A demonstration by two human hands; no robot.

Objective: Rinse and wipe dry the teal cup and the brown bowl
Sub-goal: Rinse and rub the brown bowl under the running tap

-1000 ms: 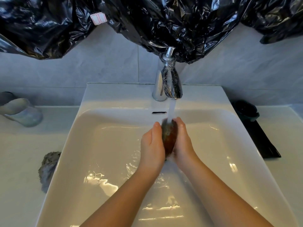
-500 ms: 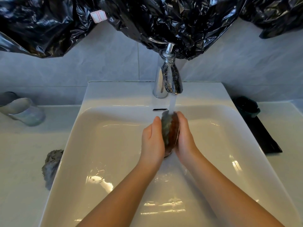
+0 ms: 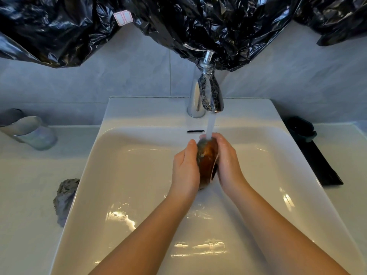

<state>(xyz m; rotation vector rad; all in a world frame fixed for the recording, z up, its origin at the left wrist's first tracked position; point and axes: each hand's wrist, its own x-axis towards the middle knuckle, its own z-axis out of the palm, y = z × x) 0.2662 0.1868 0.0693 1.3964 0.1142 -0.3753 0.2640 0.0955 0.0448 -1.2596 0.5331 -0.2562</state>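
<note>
Brown bowl (image 3: 207, 161), greyish near rim; white sink (image 3: 129, 175); black plastic sheeting (image 3: 218, 22); grey cloth (image 3: 64, 197); cup (image 3: 300, 127) dark, perhaps teal.

Head-worn camera looks steeply down, close over the sink (image 3: 139, 114).

**A:** Bright, soft light all round; the white sink (image 3: 123, 165) takes a warm cast, with hard glare streaks on its wet floor.

**B:** And the black plastic (image 3: 198, 20) above glints along every crease (the chrome tap (image 3: 210, 96) mirrors it).

**A:** Shadows are faint. The wet brown bowl (image 3: 207, 161) shines amber.

**B:** Lines bow toward the corners. Detail is slightly soft, and the water stream (image 3: 210, 124) blurs into a white column.
</note>
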